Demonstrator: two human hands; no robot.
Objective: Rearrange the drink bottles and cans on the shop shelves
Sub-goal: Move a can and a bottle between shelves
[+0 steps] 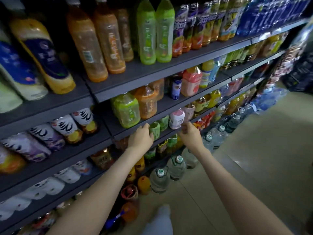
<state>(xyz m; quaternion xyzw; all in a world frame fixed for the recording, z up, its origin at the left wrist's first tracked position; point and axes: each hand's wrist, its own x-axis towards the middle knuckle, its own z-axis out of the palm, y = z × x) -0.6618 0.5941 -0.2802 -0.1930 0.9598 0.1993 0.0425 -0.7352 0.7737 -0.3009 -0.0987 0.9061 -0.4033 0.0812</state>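
Bare forearms [101, 192] reach toward the dark grey shelf [122, 136]; left hand [141, 135] wraps its fingers round a small green plastic bottle [155, 130] at the shelf front; right hand [189, 133] is beside a small pink-and-white bottle [177, 119], fingers curled, grip unclear; the bottles are probably light, smooth and slightly squashy, so grasp them mid-body.
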